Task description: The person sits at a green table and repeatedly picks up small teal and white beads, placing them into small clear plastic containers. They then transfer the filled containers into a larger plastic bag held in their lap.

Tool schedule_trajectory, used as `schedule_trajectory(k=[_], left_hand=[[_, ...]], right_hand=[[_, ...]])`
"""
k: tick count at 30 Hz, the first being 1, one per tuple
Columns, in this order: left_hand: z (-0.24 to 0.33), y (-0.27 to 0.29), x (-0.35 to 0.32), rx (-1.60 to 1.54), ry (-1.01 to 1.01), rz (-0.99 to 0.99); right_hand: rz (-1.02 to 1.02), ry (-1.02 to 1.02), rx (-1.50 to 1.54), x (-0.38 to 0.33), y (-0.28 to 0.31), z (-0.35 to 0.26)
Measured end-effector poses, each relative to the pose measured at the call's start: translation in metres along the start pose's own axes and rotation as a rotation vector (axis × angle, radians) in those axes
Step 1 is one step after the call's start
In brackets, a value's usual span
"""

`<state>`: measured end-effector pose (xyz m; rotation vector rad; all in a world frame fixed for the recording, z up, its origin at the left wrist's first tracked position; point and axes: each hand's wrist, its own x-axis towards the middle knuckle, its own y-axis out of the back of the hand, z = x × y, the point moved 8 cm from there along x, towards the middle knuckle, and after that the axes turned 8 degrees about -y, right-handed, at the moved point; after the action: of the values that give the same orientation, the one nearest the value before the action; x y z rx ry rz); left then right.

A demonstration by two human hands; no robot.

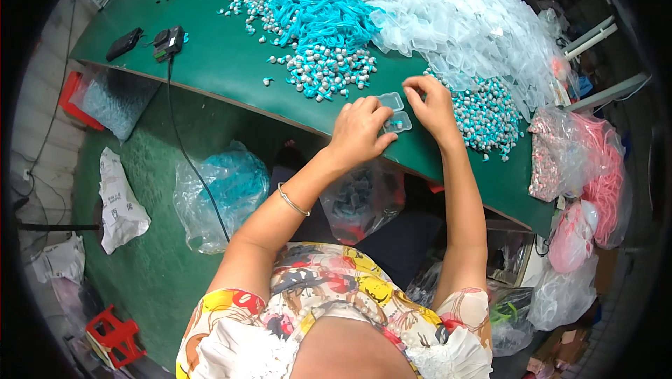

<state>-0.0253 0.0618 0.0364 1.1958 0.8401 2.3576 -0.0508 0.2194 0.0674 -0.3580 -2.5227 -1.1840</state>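
Note:
A small clear plastic case [397, 121] lies at the table's front edge with its lid [389, 101] folded open. In its bottom half is a small blue-and-grey piece. My left hand [360, 127] grips the case from the left, thumb at the near side and fingers bent over the edge. Just right of the case, my right hand [432, 104] is raised, with thumb and forefinger drawn close together; whatever lies between them is too small to make out. Beside that hand spreads a pile of small silver-and-blue pieces [486, 118].
Clear plastic cases [448, 11] are heaped across the back right. Left of them lie blue cords [325, 11] and more silver-and-blue pieces [332, 71]. A black device [168, 43] has a cable hanging over the edge. Bags of pink cord [600, 176] hang at right.

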Motion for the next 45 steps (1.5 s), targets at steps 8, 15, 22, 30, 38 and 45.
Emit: schedule_trajectory(k=[8, 15, 22, 30, 38, 45], left_hand=[[0.002, 0.002, 0.001, -0.032, 0.000, 0.011], [0.000, -0.001, -0.001, -0.022, 0.010, 0.005], [0.001, -0.001, -0.001, 0.005, 0.019, 0.007], [-0.001, 0.002, -0.003, -0.002, 0.014, 0.021], [-0.002, 0.002, -0.004, -0.036, -0.002, 0.061], [-0.003, 0.001, -0.003, -0.045, 0.001, 0.063]], right_hand=[[0.133, 0.213, -0.094, 0.064, -0.052, -0.017], [0.090, -0.063, -0.238, 0.096, -0.077, -0.027], [0.136, -0.100, -0.210, 0.093, -0.066, -0.038], [0.114, -0.150, -0.063, 0.100, -0.066, -0.018], [-0.146, -0.298, 0.635, 0.013, -0.017, 0.014], [-0.202, -0.389, 0.594, -0.054, 0.009, 0.042]])
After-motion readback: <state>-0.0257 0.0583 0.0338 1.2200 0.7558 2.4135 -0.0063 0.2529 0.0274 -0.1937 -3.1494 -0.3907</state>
